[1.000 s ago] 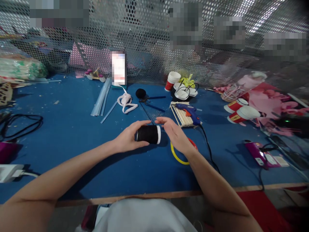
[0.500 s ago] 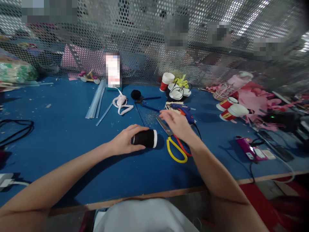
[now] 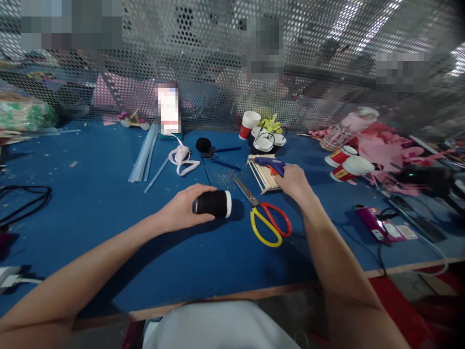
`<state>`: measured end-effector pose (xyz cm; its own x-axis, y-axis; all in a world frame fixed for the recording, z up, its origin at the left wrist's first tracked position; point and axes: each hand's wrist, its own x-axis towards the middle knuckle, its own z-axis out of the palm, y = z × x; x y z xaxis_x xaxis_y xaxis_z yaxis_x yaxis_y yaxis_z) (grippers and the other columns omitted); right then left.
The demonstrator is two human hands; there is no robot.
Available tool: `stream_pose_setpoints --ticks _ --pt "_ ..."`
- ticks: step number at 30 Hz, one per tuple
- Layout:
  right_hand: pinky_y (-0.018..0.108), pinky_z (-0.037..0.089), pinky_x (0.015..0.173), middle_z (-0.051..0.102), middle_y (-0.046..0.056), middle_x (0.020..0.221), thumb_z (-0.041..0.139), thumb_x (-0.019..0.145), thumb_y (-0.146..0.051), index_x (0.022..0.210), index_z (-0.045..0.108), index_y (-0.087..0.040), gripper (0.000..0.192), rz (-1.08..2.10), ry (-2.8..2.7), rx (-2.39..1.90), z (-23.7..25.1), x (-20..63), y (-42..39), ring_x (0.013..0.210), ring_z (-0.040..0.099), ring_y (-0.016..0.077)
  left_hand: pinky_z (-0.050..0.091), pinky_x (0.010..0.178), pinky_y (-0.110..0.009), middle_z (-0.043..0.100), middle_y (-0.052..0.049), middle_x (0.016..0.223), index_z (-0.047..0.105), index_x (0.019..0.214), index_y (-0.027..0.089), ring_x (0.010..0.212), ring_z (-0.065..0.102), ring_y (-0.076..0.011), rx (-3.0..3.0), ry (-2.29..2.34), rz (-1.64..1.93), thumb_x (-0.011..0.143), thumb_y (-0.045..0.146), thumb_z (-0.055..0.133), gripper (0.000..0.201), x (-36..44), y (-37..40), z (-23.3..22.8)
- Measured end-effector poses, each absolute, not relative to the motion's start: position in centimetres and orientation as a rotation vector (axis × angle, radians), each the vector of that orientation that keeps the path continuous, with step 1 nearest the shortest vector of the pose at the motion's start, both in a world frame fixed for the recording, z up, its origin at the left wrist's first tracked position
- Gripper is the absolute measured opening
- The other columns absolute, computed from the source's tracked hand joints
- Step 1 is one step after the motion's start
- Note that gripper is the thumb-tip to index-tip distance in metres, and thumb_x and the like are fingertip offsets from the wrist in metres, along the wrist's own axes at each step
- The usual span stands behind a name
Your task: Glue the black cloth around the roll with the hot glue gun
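Note:
My left hand (image 3: 181,208) is wrapped round a black cylinder (image 3: 212,203) with a white band at its right end, lying sideways just over the table. What its closed end looks like is hidden by my palm. At the right, my right hand (image 3: 294,180) is closed round the handle of a blue and orange glue gun (image 3: 269,163). The gun's nozzle points left, above a small rack of pale wooden sticks (image 3: 265,175). Between my hands lie scissors (image 3: 259,203) with one yellow and one red handle, blades pointing away to the left.
Behind are blue-handled pliers (image 3: 221,155), a black ball (image 3: 203,144), white ribbon (image 3: 184,160) and clear glue sticks (image 3: 141,157). A phone (image 3: 169,109) leans on the perforated metal screen (image 3: 214,92). Paper cups (image 3: 250,123) stand at the back; others (image 3: 350,169) lie right, near a purple device (image 3: 376,224).
My right hand has moved right from above the scissors and taken hold of the glue gun. My left hand keeps the black cylinder, shifted slightly left.

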<state>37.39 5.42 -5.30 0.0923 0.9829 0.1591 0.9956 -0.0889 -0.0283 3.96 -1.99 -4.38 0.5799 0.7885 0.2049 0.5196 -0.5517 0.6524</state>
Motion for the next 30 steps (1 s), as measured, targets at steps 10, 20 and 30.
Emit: stream_pose_setpoints --ticks 10,20,30 --pt "0.042 0.036 0.092 0.059 0.026 0.106 0.047 0.077 -0.020 0.107 0.059 0.003 0.039 -0.099 -1.945 -2.157 -5.4 37.2 5.1 0.108 0.051 0.0337 0.046 0.085 -0.044 0.058 -0.011 0.112 0.051 0.119 0.016 0.102 0.055 -0.0307 2.372 1.526 0.696 0.072 0.039 0.063 0.054 1.5 -1.7 -0.1" --pt "0.035 0.049 0.073 0.064 0.015 0.102 0.062 0.066 -0.028 0.109 0.052 -0.010 0.048 0.367 -1.536 -1.824 -3.5 36.3 2.7 0.088 0.061 0.0248 0.048 0.086 -0.035 0.054 -0.009 0.116 0.045 0.122 0.021 0.105 0.055 -0.0233 2.287 1.005 0.658 0.073 0.032 0.065 0.054 4.8 -3.2 -4.1" --pt "0.029 0.052 0.056 0.065 0.004 0.073 0.067 0.069 -0.035 0.088 0.062 -0.015 0.028 1.094 -1.697 -1.487 -1.1 31.4 -3.0 0.058 0.059 0.0141 0.045 0.088 -0.037 0.052 -0.008 0.115 0.045 0.123 0.022 0.104 0.053 -0.0233 2.174 1.012 0.667 0.073 0.034 0.067 0.057 4.2 -1.5 -6.6"
